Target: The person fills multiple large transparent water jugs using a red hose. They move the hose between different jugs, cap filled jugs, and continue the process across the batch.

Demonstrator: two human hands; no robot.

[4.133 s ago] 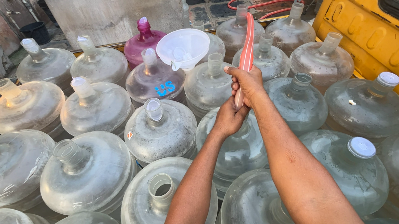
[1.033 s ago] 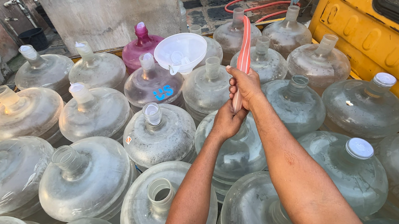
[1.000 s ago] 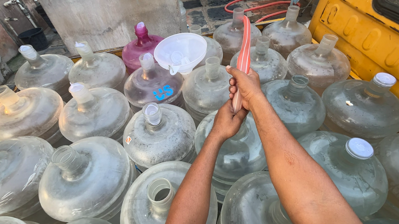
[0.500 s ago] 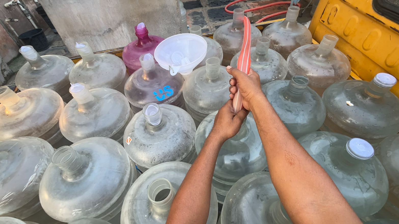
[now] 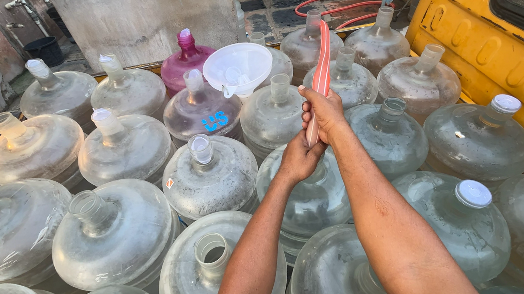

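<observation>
Both hands on the red-and-white hose (image 5: 321,65). Right hand (image 5: 323,110) has its grip wrapped tight around the hose near its lower end, fingers curled over the front. Left hand (image 5: 299,157) sits just below and behind, touching the right hand; its grip is closed at the hose tip, fingers mostly hidden, so can't tell how much hose it actually holds. Hose runs up and away from the hands, over the bottle tops, then curves off across the paved ground at the far side. Hands hover above a packed field of large clear water bottles; the bottle (image 5: 314,194) directly underneath has its neck hidden by the hands. White funnel (image 5: 237,68) sits in a bottle neck just left of the hose, not touching it. One pink bottle (image 5: 186,61) behind the funnel. Two bottles at right carry white caps (image 5: 473,192). Yellow vehicle body (image 5: 497,35) along the right edge.
</observation>
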